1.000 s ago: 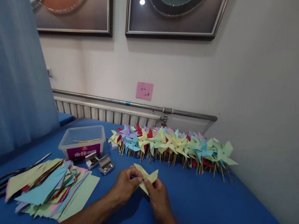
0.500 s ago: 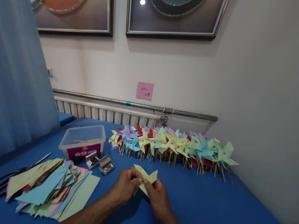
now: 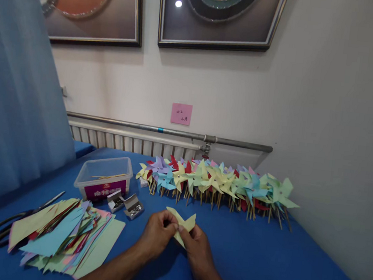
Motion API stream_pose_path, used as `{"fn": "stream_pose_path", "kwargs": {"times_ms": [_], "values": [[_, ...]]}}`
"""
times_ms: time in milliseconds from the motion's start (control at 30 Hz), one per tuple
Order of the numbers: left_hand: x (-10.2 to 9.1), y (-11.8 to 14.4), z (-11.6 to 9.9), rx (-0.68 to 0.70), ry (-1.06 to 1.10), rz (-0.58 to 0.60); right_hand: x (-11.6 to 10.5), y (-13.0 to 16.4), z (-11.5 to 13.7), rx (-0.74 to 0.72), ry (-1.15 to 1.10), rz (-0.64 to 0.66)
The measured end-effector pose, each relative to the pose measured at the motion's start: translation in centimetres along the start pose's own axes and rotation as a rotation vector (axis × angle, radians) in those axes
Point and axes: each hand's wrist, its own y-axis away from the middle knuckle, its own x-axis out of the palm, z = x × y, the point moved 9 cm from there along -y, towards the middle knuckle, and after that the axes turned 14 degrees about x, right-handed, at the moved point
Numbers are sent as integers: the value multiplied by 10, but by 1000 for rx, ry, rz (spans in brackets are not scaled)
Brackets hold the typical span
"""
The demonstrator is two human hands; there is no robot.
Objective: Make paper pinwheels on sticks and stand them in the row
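Note:
Between my two hands, just above the blue-covered table, is a pale yellow paper pinwheel [image 3: 187, 223], partly folded, with two pointed flaps standing up. My left hand [image 3: 158, 233] pinches its left side and centre between thumb and fingers. From the right, my right hand [image 3: 196, 244] grips it, thumb on the near face and fingers behind. The thumbs almost meet at the middle of the paper; whatever lies under them is hidden.
Finished paper pinwheels on sticks [image 3: 215, 181] lie in a long row behind my hands. To the left are cut coloured sheets [image 3: 67, 239], scissors [image 3: 19, 217], a clear plastic tub [image 3: 104, 178] with thin sticks, and two small open boxes [image 3: 133, 207] of metal fasteners. A blue curtain [image 3: 16, 93] hangs at left.
My left hand has shifted slightly at the paper, and a lower flap that showed beneath its fingers is now out of sight. Both hands keep their hold.

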Motion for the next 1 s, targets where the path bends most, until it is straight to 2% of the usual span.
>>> {"fn": "stream_pose_path", "kwargs": {"times_ms": [367,667,867,1000], "values": [[1,2,2,81,-56,0,1,1,-1,20,-15,12],[2,2,2,77,-78,26,-2,2,6,11,-38,-14],[2,3,2,89,-45,19,1,5,9,19,-60,51],[1,3,-3,96,-49,5,2,5,10,9,-63,37]]}}
